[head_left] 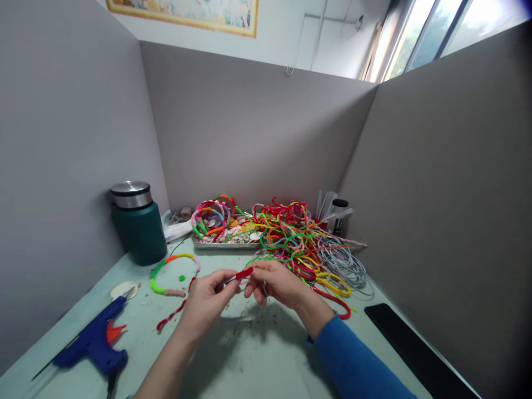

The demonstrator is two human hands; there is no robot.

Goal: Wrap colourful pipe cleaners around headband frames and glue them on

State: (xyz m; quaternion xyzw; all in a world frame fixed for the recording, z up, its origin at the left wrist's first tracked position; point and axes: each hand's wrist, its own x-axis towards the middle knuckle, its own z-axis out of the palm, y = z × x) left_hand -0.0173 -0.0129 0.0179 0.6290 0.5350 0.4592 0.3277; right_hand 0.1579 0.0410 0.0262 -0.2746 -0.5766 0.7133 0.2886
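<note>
Near the middle of the table, my left hand (211, 296) pinches a short red fuzzy piece (244, 273) wound on a thin wire. The fingertips of my right hand (272, 281) close on the other end of that red piece. A twisted red strand (172, 315) hangs beside my left wrist and rests on the table. To the left lies a multicoloured fuzzy ring (157, 271) in green, yellow, orange and pink, with a small green dot (182, 278) inside it.
A blue glue gun (93, 341) lies front left, a green bottle (141, 230) behind it. At the back are a metal tray (228, 246) with coloured rings and a large pile of fuzzy strands (291, 230). Grey wire coils (343, 260) and a black strip (411, 346) are right.
</note>
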